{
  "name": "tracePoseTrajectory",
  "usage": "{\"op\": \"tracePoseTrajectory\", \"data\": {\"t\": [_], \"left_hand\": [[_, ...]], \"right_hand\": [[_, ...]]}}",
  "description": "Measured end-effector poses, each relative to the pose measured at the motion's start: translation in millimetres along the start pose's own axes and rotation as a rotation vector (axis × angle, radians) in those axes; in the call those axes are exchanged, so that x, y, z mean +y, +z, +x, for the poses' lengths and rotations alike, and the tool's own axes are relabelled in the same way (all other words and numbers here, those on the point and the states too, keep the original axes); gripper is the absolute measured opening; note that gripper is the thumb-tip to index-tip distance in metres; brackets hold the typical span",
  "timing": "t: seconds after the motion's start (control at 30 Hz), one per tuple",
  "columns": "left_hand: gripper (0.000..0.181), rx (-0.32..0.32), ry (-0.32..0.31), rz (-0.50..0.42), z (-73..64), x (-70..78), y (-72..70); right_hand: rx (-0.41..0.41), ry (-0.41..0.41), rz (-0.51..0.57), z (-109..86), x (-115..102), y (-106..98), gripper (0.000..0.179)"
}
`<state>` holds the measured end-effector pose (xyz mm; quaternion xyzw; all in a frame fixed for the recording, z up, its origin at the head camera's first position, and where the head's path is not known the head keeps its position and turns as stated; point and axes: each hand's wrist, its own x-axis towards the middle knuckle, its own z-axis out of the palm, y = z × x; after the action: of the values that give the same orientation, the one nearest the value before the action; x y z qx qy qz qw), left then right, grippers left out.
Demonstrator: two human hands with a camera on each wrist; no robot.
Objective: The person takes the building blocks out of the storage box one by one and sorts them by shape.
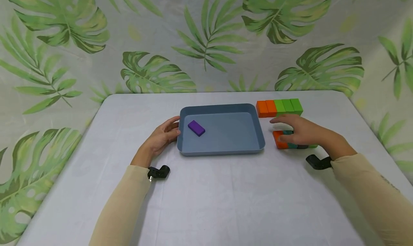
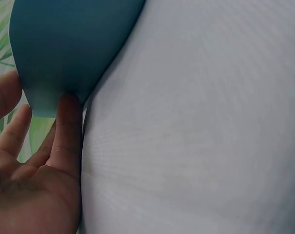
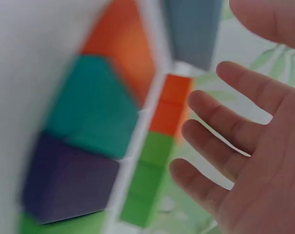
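Note:
A blue-grey tray (image 1: 230,135) lies on the white table with one purple block (image 1: 196,128) inside, towards its left side. My left hand (image 1: 161,136) touches the outside of the tray's left wall; the left wrist view shows loosely extended fingers against the blue wall (image 2: 64,53). To the right of the tray, my right hand (image 1: 300,129) hovers over the nearer row of blocks, fingers spread and holding nothing. That row has an orange block (image 1: 279,142), a teal block (image 3: 94,107), a dark purple block (image 3: 72,180) and a green block (image 1: 313,146), partly hidden by the hand.
Behind that row stands another, with two orange blocks (image 1: 262,109) and three green blocks (image 1: 288,106), close to the tray's back right corner. A leaf-patterned cloth (image 1: 219,77) hangs past the table's far edge.

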<state>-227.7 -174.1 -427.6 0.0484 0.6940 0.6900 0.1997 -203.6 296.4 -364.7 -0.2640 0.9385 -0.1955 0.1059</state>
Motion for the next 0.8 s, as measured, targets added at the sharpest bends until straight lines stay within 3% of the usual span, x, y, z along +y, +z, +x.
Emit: {"op": "tracePoseTrajectory", "data": {"t": [0.2,0.6,0.8], "left_hand": [[0.067,-0.006,0.002,0.004,0.0,-1.5,-0.7],[0.067,0.008,-0.012,-0.002,-0.3,-0.2,0.2],[0.067,-0.008,0.0,0.0,-0.6,0.5,-1.1]], "right_hand": [[-0.011,0.015,0.01,15.0,-22,-17,0.049],[-0.017,-0.027,0.067,37.8,-53,-32,0.049],[-0.03,-0.091,-0.008,67.2,-77,-33,0.047]]}}
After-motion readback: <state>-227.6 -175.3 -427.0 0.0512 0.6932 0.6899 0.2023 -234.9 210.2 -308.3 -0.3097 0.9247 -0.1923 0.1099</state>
